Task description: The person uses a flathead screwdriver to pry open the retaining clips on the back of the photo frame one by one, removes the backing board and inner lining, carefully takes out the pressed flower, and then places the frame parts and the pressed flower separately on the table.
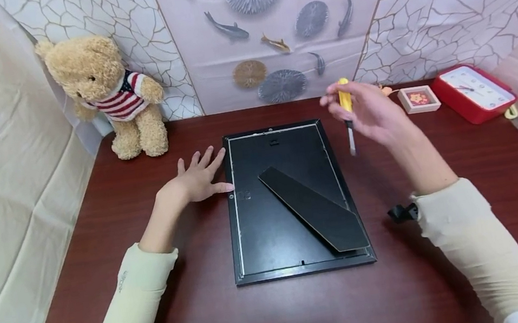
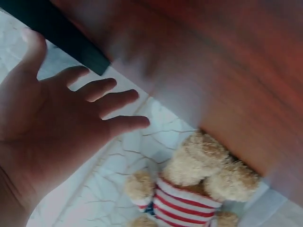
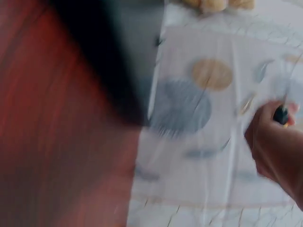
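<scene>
A black picture frame (image 1: 291, 217) lies face down on the dark red-brown table, its back panel showing. Its stand leg (image 1: 317, 214) slants across the panel toward the lower right corner. My left hand (image 1: 197, 180) is at the frame's left edge with fingers spread, the thumb and a fingertip at the border. In the left wrist view that hand (image 2: 57, 109) shows straight fingers beside the dark frame edge (image 2: 71, 42). Above the table, right of the frame, my right hand (image 1: 372, 111) holds a yellow-handled screwdriver (image 1: 345, 96), its metal shaft pointing down and apart from the frame.
A teddy bear (image 1: 110, 99) in a striped sweater sits at the back left. Toward the back right are a small square box (image 1: 419, 99) and a red clock (image 1: 473, 92). A patterned cloth (image 1: 273, 45) hangs behind the table.
</scene>
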Available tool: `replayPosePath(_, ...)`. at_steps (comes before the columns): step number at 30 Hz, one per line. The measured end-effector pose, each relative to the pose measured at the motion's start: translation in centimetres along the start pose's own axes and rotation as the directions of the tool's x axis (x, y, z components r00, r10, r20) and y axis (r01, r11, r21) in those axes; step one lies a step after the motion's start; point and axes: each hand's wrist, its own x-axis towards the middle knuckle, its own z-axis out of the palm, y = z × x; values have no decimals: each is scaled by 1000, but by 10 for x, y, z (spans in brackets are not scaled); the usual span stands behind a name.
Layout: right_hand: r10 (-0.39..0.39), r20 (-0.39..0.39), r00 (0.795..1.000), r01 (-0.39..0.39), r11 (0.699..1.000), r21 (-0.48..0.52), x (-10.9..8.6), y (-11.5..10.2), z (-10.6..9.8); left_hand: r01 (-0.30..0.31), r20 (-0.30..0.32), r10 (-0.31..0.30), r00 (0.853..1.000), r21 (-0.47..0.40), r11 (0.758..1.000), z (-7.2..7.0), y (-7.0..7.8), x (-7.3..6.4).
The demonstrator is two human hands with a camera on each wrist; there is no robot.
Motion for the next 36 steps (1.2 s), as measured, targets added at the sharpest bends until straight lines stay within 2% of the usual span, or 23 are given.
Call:
replayPosePath(2, 54, -22, 998, -57, 980, -192, -4, -2, -11, -29, -27, 30, 999, 22, 999, 5, 8, -9)
replayPosePath(3, 72, -30, 997, -77, 947, -311, -6, -2, -16, -45, -37, 45, 998, 19, 999, 7, 12, -14)
replayPosePath(5, 73, -44, 996, -85, 852, -516, -8, -2, -23, -66, -53, 66, 996, 7, 998, 12, 22, -25)
replayPosePath(7, 61, -35, 998, -69, 755, -652, -8, -1, -29, -78, -63, 78, 995, -4, 997, 16, 30, -37)
replayPosePath(9, 54, -17, 998, -49, 658, -751, -5, 0, -33, -81, -69, 80, 994, -3, 997, 18, 39, -50)
replayPosePath(11, 59, -7, 998, -40, 577, -816, 0, 2, -36, -92, -68, 92, 993, -4, 996, 21, 46, -64)
replayPosePath(15, 99, 3, 995, -38, 414, -910, 16, 9, -44, -119, -9, 119, 993, -3, 993, 27, 66, -96)
replayPosePath(17, 114, 10, 993, -31, 359, -933, 26, 13, -51, -125, 39, 125, 991, 14, 992, 30, 76, -111)
replayPosePath(19, 126, 12, 992, -31, 331, -943, 35, 17, -56, -115, 79, 110, 991, 65, 991, 36, 87, -123)
replayPosePath(21, 133, 10, 991, -33, 317, -948, 43, 20, -60, -105, 94, 93, 991, 136, 985, 41, 97, -132)
replayPosePath(26, 171, 2, 985, -52, 312, -949, 54, 28, -63, -71, 50, 59, 997, 303, 950, 55, 112, -141)
replayPosePath(29, 182, 8, 983, -48, 298, -953, 56, 31, -64, -58, 23, 53, 998, 364, 930, 60, 114, -139)
replayPosePath(31, 177, 9, 984, -43, 288, -957, 57, 31, -65, -55, 21, 51, 998, 379, 924, 60, 112, -136)
replayPosePath(34, 167, -11, 986, -61, 293, -954, 54, 29, -67, -62, 35, 53, 998, 365, 929, 53, 106, -132)
replayPosePath(36, 162, -25, 987, -70, 281, -957, 51, 28, -69, -71, 43, 60, 997, 340, 938, 47, 99, -130)
